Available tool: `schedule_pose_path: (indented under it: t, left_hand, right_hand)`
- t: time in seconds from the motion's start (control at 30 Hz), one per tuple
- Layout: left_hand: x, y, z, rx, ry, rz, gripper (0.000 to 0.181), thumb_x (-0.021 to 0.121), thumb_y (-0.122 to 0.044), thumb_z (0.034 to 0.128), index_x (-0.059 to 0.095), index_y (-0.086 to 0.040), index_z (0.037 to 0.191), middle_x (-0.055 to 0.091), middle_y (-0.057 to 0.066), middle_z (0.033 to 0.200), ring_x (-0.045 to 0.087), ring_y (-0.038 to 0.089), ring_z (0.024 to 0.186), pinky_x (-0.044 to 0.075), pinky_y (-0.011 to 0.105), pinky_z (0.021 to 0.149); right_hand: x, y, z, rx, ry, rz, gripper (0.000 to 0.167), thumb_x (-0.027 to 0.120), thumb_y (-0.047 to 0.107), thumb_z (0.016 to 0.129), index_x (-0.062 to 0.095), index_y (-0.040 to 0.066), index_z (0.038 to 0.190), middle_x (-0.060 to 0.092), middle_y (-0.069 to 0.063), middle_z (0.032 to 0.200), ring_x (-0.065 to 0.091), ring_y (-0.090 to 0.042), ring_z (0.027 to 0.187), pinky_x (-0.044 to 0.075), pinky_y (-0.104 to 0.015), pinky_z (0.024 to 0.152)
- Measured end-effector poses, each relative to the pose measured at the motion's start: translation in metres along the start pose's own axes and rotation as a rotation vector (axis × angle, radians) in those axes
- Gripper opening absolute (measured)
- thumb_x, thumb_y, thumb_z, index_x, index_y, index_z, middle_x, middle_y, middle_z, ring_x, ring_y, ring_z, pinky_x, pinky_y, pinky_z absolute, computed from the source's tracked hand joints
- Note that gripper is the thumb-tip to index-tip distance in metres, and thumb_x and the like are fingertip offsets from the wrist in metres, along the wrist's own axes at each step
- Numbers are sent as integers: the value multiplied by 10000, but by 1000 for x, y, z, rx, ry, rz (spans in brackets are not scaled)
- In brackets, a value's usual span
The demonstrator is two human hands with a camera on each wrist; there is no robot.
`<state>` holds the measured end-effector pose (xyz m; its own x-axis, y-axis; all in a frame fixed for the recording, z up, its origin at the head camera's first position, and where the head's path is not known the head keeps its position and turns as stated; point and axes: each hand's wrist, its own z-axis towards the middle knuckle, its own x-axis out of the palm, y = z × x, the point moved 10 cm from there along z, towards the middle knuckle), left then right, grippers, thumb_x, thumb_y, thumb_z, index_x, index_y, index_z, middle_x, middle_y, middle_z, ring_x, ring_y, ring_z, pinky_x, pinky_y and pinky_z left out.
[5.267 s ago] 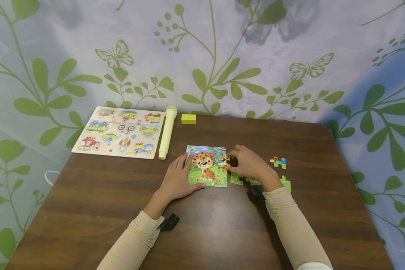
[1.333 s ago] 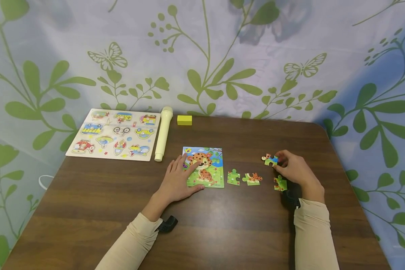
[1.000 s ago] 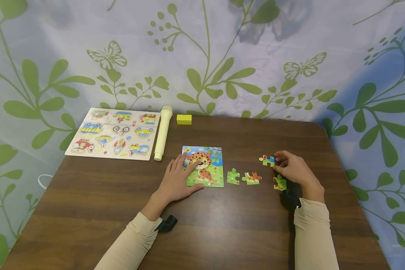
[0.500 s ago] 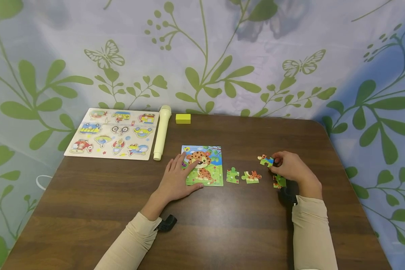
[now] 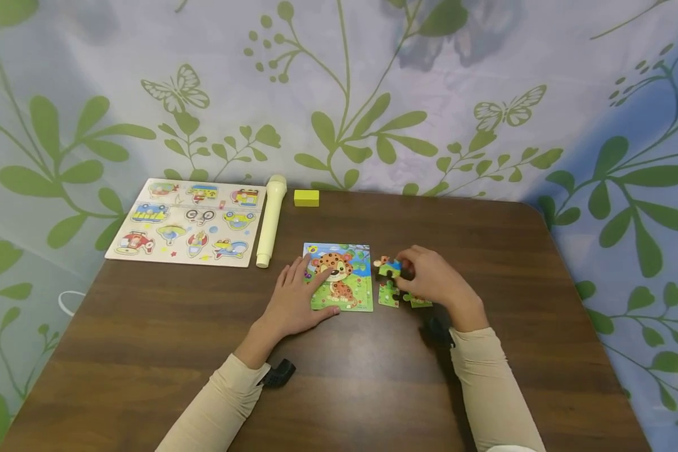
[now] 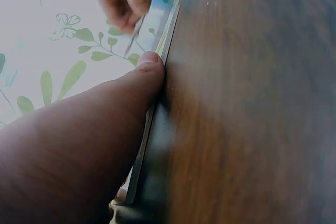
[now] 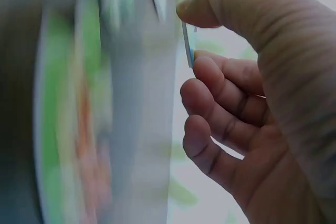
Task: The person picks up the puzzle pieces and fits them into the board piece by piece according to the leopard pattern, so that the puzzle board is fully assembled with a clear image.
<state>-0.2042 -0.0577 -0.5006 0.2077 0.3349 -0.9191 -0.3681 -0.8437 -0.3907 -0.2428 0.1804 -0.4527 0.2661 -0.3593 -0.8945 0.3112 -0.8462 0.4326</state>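
My left hand rests on the left part of a square leopard puzzle board, fingers spread and thumb along its lower edge. Just right of the board, my right hand pinches a blue and green jigsaw piece between thumb and fingers. In the right wrist view that piece shows edge-on, raised off the table. Beneath it on the table lie a green jigsaw piece and another piece partly covered by my right hand. A further piece seen earlier is hidden by the right hand or wrist.
A wooden peg puzzle with vehicles lies at the back left. Beside it are a cream toy microphone and a yellow block. A patterned cloth hangs behind the brown table.
The right hand pressed in pieces at the board, then picked up the blue and green piece on the right and carried it left, close to the board. The left hand stays on the board.
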Motion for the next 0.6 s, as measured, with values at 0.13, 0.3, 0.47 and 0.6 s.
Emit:
schedule_pose_path:
  t: [0.13,0.3,0.47,0.6]
  left_hand:
    - [-1,-8,0,48,12,-10,845,631,-654,914,358,-251,1605,141,134,1721,77,366,1602,132,605,1269]
    - [6,-20,0,125,58,31,868,559,-598,987,244,-114,1634,169,89,1722,104,285,1609,133,557,1287]
    - [7,-24,1,103,80,53,780,533,-567,1003,250,-217,1640,151,93,1725,94,294,1609,119,587,1279]
    - [7,-28,2,87,90,82,695,504,-546,1006,279,-326,1625,143,106,1724,85,321,1607,121,622,1265]
  right_hand:
    - [25,40,16,-91,49,-50,375,708,254,902,667,49,1213,613,-34,1050,568,-162,869,528,-374,813]
    - [45,54,25,-98,64,-130,409,719,285,903,671,62,1243,621,-36,1094,602,-156,901,559,-370,862]
    - [48,57,27,-90,57,-137,391,718,269,910,674,65,1241,633,-53,1135,642,-188,965,572,-398,909]
    - [46,60,27,-82,64,-127,378,718,258,917,671,70,1241,633,-61,1147,650,-206,984,571,-417,922]
